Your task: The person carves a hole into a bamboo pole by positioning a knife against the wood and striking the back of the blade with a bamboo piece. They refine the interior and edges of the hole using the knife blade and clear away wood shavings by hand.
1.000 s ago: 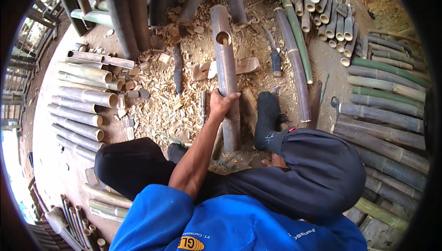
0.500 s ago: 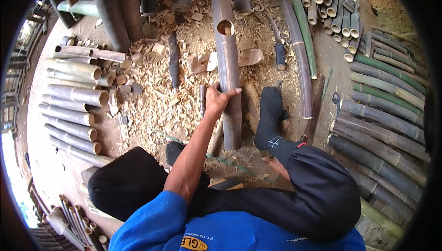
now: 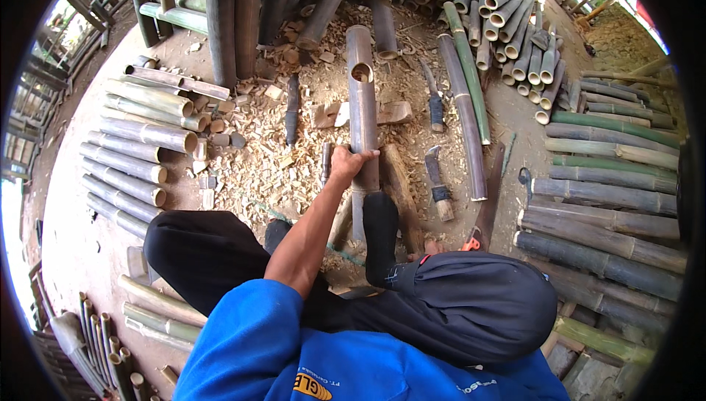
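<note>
My left hand [image 3: 348,165] grips a thick brown bamboo tube [image 3: 362,123], fingers round its left side and thumb across the top. The tube points away from me and has a round hole cut near its far end. Two pale wood pieces [image 3: 396,112] show on either side of it. My right foot in a black sock [image 3: 380,235] rests on the tube's near end. Only some fingers of my right hand [image 3: 432,246] show past my right knee, beside a saw [image 3: 488,213] with an orange handle; its grip is hidden.
Dark-handled blades lie at the left [image 3: 292,110] and right [image 3: 435,110] of the tube, and a hooked knife [image 3: 440,187] lies nearer me. Wood chips [image 3: 254,158] cover the ground. Cut bamboo tubes [image 3: 140,132] line the left; long bamboo poles [image 3: 603,191] are stacked right.
My right foot has moved left onto the tube's near end, uncovering the hooked knife. My left hand keeps its grip. The whole view has shifted, showing more of the far bamboo.
</note>
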{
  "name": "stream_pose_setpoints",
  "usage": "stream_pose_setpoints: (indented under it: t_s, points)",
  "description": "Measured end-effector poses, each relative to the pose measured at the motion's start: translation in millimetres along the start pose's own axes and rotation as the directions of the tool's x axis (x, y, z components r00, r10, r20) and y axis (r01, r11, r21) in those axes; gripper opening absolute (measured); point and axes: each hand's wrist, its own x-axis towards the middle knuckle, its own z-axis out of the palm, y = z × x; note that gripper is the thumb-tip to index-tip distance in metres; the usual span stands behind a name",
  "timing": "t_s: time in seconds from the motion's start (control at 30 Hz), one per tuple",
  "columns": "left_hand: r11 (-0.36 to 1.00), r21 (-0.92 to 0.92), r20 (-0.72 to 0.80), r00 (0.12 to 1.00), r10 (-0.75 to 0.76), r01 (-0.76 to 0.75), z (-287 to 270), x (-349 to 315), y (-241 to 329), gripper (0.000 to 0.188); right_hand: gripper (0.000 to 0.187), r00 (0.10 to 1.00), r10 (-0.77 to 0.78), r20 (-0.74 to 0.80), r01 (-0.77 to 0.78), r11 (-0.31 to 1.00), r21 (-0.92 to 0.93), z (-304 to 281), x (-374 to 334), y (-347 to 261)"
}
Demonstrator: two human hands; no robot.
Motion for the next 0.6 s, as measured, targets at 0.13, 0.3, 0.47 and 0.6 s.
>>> stream_pose_setpoints:
  t_s: [0.13,0.3,0.47,0.6]
  points:
    - [0.997,-0.077,-0.023,1.0,0.017,-0.019,-14,9,-17,0.073,0.064,0.999,-0.038,0.026,0.037,0.999,0.01,11,13,-16]
    - [1.0,-0.011,0.029,0.999,0.018,-0.017,-24,12,-18,0.071,0.064,0.997,-0.064,0.043,0.063,0.998,0.016,16,26,-33]
    - [0.983,0.117,-0.112,0.982,0.152,-0.139,-67,30,-13,0.049,0.064,0.999,-0.023,0.049,0.023,1.0,0.002,24,30,-36]
    - [0.864,0.49,-0.546,0.814,0.2,0.116,-146,64,10,0.051,0.064,0.997,0.012,0.07,-0.011,1.0,-0.013,30,32,-45]
